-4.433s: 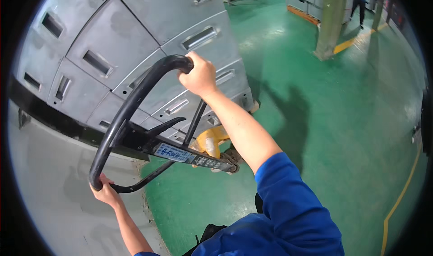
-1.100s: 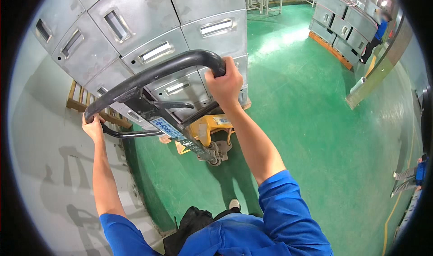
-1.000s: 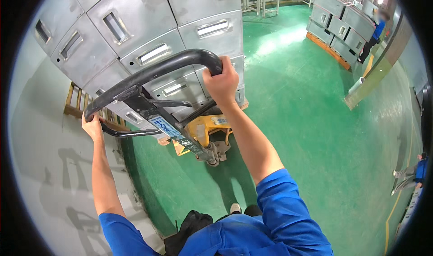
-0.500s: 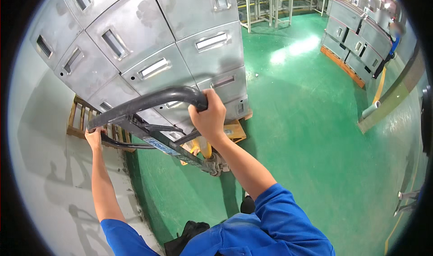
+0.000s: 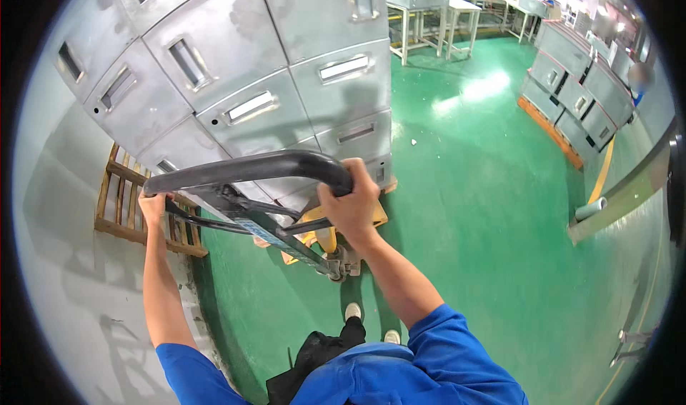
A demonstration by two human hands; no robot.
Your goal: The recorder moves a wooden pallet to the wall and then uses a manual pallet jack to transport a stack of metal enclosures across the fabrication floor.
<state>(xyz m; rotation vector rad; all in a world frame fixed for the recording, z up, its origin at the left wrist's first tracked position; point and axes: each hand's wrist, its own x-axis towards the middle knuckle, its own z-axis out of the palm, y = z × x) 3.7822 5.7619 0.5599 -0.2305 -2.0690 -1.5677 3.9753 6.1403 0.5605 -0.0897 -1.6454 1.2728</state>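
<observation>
Both my hands grip the black looped handle [image 5: 250, 169] of a yellow pallet jack [image 5: 329, 239]. My left hand [image 5: 155, 208] is closed round the handle's left end. At its right bend, my right hand [image 5: 351, 199] wraps the bar with the fingers curled under. The handle's shaft slopes down to the jack's wheel base [image 5: 343, 262] on the floor. Directly beyond rises a tall stack of grey metal boxes [image 5: 236, 112] with slotted handle openings. The stack's lower part is partly hidden behind the handle.
A wooden pallet [image 5: 146, 241] leans against the white wall [image 5: 86, 283] on my left. To the right, more metal boxes [image 5: 564, 76] sit on an orange pallet [image 5: 547, 130], with a person behind. A slanted post [image 5: 636, 173] stands at far right, and white tables [image 5: 464, 8] at the back.
The handle and both hands appear slightly lower in view, the right hand also farther right. Both my shoes now show below. The stack remains just beyond the handle.
</observation>
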